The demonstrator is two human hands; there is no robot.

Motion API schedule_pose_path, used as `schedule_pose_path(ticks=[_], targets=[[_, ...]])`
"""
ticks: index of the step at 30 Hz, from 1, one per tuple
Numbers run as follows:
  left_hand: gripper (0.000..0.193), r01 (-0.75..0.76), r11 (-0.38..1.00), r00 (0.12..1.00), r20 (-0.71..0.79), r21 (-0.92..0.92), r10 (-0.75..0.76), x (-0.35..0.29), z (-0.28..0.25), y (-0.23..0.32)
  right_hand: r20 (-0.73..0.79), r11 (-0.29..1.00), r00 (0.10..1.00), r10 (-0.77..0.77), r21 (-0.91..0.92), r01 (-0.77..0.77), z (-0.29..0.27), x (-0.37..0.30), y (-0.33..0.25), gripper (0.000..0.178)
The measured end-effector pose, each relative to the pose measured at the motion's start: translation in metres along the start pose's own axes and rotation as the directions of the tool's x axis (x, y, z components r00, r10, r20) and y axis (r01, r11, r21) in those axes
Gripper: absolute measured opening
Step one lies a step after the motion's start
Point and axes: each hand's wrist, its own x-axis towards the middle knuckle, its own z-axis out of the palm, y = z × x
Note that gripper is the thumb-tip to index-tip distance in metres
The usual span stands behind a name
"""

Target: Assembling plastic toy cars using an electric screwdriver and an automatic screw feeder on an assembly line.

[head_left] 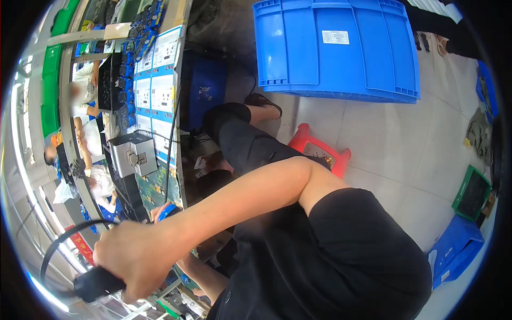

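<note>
Across the lower left, my right hand [133, 258] is closed around a black corded hand tool [100, 282], shaped like the body of an electric screwdriver. A dark cable [47, 256] loops from the tool's end; its working tip is hidden. Partly behind my right forearm, my left hand [158, 211] has its fingers at a small blue piece [169, 211] beside the bench edge. Most of that hand is covered, and so is the rest of the piece. Near both hands is the patterned bench mat [152, 184].
A metal-fronted box [133, 154], printed sheets [162, 90] and several blue parts [143, 42] are on the bench. A large blue crate [336, 53] stands at the top, a red stool [320, 146] below it. Blue bins [453, 250] lie at right. Other people work beyond the bench.
</note>
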Motion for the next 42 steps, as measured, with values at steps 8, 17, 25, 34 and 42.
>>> schedule_pose_path(ticks=[8,17,25,34,42], targets=[[0.043,-0.012,0.995,0.999,-0.04,-0.103,0.008,-0.032,0.002,-0.02,-0.097,0.956,0.984,0.148,-0.242,-0.167,-0.031,-0.06,0.055,0.06],[0.049,0.231,0.972,0.967,0.101,0.031,-0.233,-0.008,0.02,0.009,-0.712,0.828,0.44,0.547,0.54,-0.154,-0.176,-0.103,0.222,0.022],[0.05,0.378,0.925,0.925,0.053,-0.044,-0.376,0.016,-0.001,0.027,-0.997,0.499,0.003,0.079,0.037,-0.866,-0.362,-0.09,0.446,0.059],[0.048,0.567,0.79,0.822,0.1,-0.234,-0.561,0.033,-0.031,0.027,-0.812,0.332,0.257,0.525,-0.083,-0.94,-0.409,-0.084,0.556,0.063],[0.053,0.725,0.687,0.687,0.12,-0.043,-0.717,0.062,-0.039,0.016,-0.733,0.779,0.605,0.311,-0.168,-0.604,-0.315,0.005,0.681,0.059]])
